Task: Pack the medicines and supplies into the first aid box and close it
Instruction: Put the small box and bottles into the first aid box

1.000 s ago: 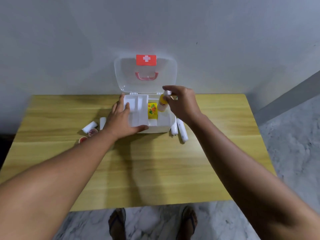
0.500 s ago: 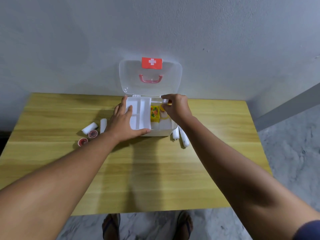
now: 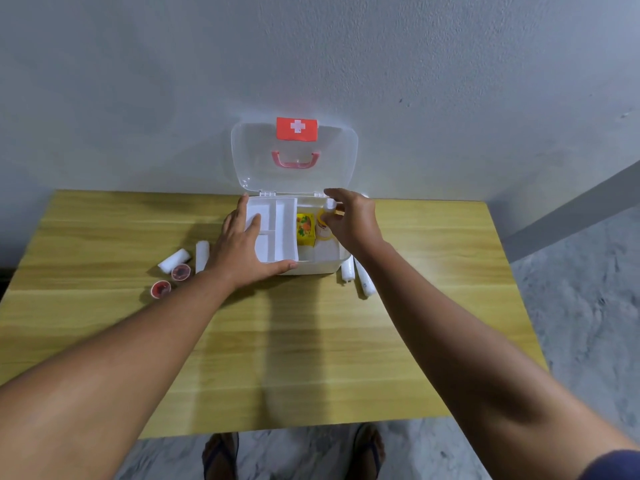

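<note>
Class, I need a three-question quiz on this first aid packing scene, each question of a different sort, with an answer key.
1. True or false: the lid of the first aid box is shut.
2. How many white rolls lie on the table right of the box?
3. Which hand touches the small bottle in the box? A) left hand B) right hand

Key: 1 false, it stands open. 2 two. 3 B; the left hand rests on the white divider tray.
</note>
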